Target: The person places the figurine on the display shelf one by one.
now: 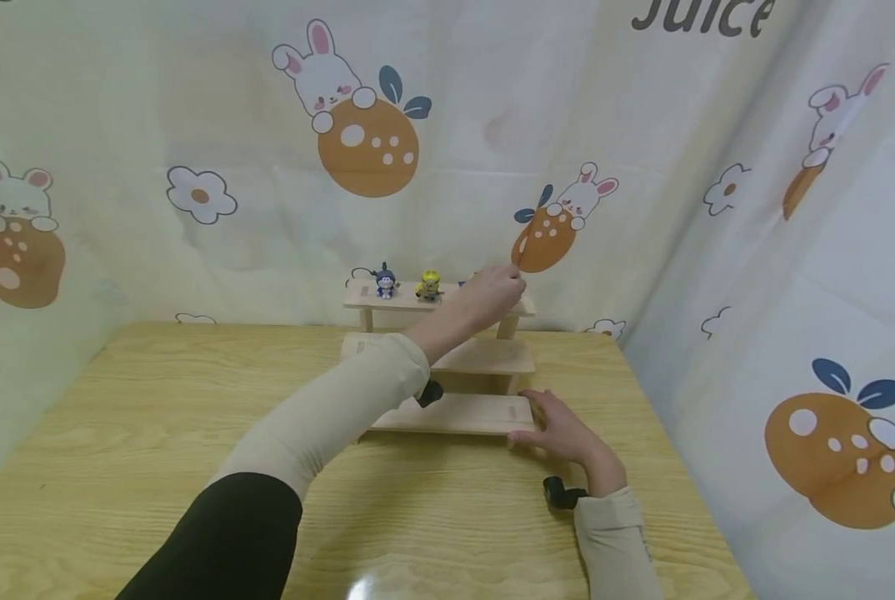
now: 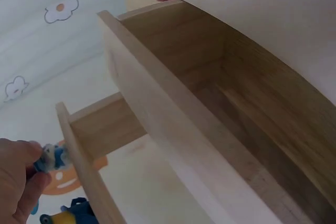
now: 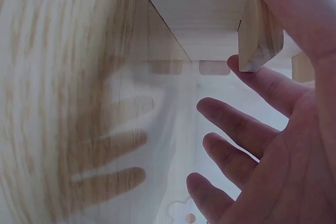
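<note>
A three-tier wooden display stand [image 1: 455,412] stands on the table. At the right end of its top tier, my left hand [image 1: 498,292] pinches a small blue-and-white figurine [image 2: 51,157] between thumb and fingertips; the head view hides that figurine behind the hand. My right hand [image 1: 567,429] holds the right end of the lowest tier, thumb at the front edge and index finger at the rear. Its other fingers [image 3: 231,116] are spread below, apart from the wood. A blue-hatted figurine [image 1: 385,282] and a yellow figurine [image 1: 429,287] stand on the top tier.
The wood-grain table [image 1: 215,400] extends around the stand. Behind and to the right hangs a curtain [image 1: 477,100] printed with rabbits and oranges. A yellow-and-blue figurine [image 2: 73,214] is near the left hand. Black wrist cameras [image 1: 562,493] sit on both wrists.
</note>
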`<state>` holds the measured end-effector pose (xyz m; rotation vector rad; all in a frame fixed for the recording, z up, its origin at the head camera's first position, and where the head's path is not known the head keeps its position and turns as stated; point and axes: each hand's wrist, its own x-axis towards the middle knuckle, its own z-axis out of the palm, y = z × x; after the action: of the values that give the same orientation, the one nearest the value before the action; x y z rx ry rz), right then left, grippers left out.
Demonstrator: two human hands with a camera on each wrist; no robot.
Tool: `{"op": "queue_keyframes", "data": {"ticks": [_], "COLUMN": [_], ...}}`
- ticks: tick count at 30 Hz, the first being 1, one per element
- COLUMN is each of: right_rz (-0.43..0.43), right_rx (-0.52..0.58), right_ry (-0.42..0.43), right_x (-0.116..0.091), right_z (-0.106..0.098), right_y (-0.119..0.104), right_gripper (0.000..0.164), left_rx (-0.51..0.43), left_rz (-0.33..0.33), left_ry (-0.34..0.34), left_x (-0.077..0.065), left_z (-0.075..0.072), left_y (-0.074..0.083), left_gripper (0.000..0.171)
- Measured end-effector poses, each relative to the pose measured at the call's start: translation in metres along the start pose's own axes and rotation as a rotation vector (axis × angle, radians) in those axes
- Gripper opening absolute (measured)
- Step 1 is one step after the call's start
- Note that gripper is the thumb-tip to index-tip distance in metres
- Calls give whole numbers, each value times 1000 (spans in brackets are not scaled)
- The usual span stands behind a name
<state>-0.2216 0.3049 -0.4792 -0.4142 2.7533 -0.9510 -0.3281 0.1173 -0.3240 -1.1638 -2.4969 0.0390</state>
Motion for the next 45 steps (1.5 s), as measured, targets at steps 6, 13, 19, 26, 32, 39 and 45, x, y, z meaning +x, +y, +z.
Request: {"op": "queue_keyframes", "data": {"ticks": [6, 13, 19, 26, 32, 39, 45], "right_rz": [-4, -11, -33, -39, -28, -32, -35], "right_rx": [3, -5, 0, -8, 2, 5, 8], "right_ry": [-2, -4, 3, 4, 0, -4, -7], "right_x": [-1, -1, -1, 0, -1, -1, -2], "right_z": [1, 0, -1, -1, 0, 0, -1], "right_y": [-1, -3, -3, -3, -4, -6, -4], "right_gripper": [85, 86, 83, 83, 84, 83, 85], "left_rx": [1, 2, -25, -67, -89, -101, -124], "left_rz": [-33, -90, -127, -96, -66, -63, -61], "left_ry": [8, -17, -54, -62, -37, -39, -42], "left_x": [-2, 0, 1, 2, 1, -1, -2], "left_z": [5, 6, 2, 0, 2, 1, -8], "left_y": [1, 2, 1, -1, -3, -6, -6], "left_gripper": [21, 24, 26, 24, 20, 20, 20]}}
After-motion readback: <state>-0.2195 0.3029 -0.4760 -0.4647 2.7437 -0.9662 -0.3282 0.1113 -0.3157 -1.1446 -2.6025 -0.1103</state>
